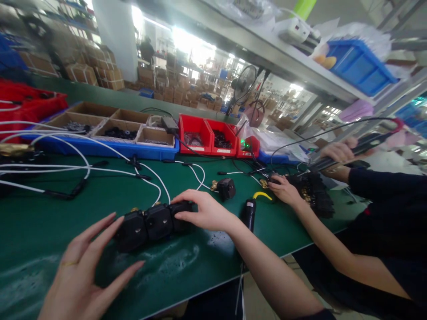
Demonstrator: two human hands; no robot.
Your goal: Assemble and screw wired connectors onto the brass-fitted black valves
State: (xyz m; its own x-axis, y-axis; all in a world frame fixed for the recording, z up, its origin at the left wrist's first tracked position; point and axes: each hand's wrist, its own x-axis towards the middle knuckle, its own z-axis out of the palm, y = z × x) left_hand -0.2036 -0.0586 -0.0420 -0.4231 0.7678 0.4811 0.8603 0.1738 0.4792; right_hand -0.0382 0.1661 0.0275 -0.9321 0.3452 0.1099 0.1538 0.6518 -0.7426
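Observation:
Several black box-shaped units stand side by side in a short row on the green bench, with bits of brass fitting and white cables behind them. Around the rightmost unit (182, 217), my right hand (203, 211) has its thumb and fingers closed. My left hand (90, 262) is open at the row's left end, its fingertips at the edge of the leftmost unit (131, 232) and its thumb held well apart; whether the fingertips touch is hard to tell. Between them sits the middle unit (158, 222). Another black unit with a brass fitting (226, 189) lies farther back.
A co-worker's hands (283, 189) work at the right beside a pile of black parts (313, 193). A black tool with a yellow hook (249, 213) lies near my right forearm. Behind are a blue divided tray (116, 146), red bins (196, 144) and white cables (113, 153).

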